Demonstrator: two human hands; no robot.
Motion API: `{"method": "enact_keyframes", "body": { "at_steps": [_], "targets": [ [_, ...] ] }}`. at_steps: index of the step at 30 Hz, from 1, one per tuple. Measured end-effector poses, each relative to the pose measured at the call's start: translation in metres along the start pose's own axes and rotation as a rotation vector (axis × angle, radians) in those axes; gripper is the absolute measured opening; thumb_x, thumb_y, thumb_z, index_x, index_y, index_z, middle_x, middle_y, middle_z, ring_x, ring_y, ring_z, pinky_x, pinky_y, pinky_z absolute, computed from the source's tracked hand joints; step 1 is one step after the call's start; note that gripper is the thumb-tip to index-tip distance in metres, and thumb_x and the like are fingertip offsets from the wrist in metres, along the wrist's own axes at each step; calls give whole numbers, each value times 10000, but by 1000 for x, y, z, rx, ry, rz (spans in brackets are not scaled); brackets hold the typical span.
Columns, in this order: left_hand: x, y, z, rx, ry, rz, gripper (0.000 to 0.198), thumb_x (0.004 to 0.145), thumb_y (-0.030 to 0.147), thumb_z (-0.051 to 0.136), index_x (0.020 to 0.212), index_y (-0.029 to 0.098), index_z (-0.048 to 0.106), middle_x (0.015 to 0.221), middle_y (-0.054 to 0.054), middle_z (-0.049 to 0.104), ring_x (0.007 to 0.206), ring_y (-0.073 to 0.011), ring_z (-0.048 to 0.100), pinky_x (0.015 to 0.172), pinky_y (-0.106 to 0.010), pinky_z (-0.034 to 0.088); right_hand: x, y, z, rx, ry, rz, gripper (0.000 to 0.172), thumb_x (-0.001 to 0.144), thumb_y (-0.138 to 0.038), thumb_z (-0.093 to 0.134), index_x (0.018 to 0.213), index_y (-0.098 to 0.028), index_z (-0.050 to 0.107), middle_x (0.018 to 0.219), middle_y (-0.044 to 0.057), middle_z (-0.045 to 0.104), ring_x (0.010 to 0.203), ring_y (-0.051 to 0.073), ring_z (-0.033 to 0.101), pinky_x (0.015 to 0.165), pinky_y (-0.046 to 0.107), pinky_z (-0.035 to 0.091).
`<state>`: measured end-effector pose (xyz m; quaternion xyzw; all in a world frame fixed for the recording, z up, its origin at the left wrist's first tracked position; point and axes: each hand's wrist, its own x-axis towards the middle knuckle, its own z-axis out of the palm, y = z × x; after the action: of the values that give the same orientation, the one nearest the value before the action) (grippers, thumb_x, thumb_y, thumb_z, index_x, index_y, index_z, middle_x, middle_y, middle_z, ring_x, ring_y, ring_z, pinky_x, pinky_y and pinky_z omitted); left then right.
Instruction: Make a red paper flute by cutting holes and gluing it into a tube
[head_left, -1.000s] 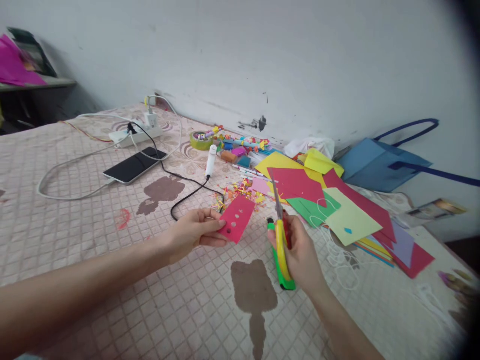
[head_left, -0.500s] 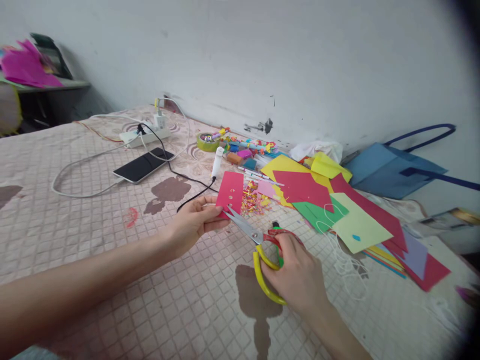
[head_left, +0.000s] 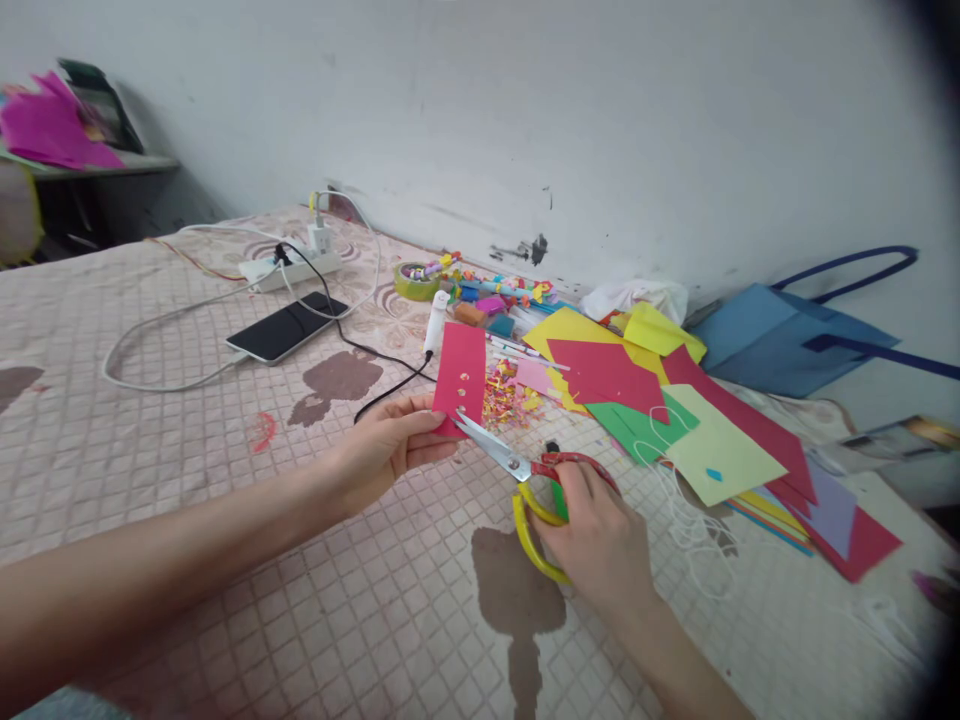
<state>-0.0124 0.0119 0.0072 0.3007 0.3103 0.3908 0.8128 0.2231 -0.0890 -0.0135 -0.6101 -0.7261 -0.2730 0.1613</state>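
Observation:
Pinched by its lower left edge, a red paper strip with several small holes down its middle is in my left hand. My right hand grips a pair of scissors with one red and one yellow handle. The blade tips are at the lower part of the strip, near my left thumb, and the blades look almost closed. Just beyond the strip lies a heap of small coloured paper scraps. A green and black object, partly hidden, sits behind the scissor handles.
Coloured paper sheets and tangled white string spread to the right, by a blue bag. A glue gun, tape roll and pens lie farther back. A phone and power strip with cables are left.
The red strip now stands more upright and shows more of its length. The scissor handles have shifted slightly right and up, and the blades have drawn closer together.

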Motion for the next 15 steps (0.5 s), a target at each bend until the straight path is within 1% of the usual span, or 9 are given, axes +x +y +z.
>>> {"method": "enact_keyframes", "body": {
  "at_steps": [5,8,10,13,15],
  "targets": [
    [0,1,3,-29,20,-37,126,863,33,682,832,154,696,850,-28,798,741,-127,768,725,-187,628,0,4,2,10,19,-13,250,947,-417,547,877,-183,603,767,82,713,630,220,670,555,307,422],
    [-1,1,4,-35,31,-44,134,875,19,661,851,145,699,865,-37,798,753,-132,772,740,-194,634,0,5,4,103,24,46,226,921,-403,568,834,-199,612,689,51,686,601,207,653,538,294,408],
    [-1,1,4,-40,34,-39,119,870,24,680,859,142,693,868,-34,794,771,-135,773,756,-198,635,1,4,4,275,-14,160,222,879,-423,602,802,-215,604,656,25,670,565,189,624,519,280,406],
    [-3,-2,3,-48,29,-35,121,853,39,725,837,143,666,864,-24,785,782,-125,767,777,-191,628,7,1,0,662,-149,432,272,801,-479,680,755,-232,576,598,-12,624,507,159,560,474,259,399],
    [-4,-6,3,-50,26,-45,140,844,57,751,815,145,646,870,-21,782,776,-115,763,785,-183,623,12,-3,-5,905,-221,607,318,759,-507,728,747,-235,566,581,-22,594,513,156,544,469,255,412]
  ]
}}
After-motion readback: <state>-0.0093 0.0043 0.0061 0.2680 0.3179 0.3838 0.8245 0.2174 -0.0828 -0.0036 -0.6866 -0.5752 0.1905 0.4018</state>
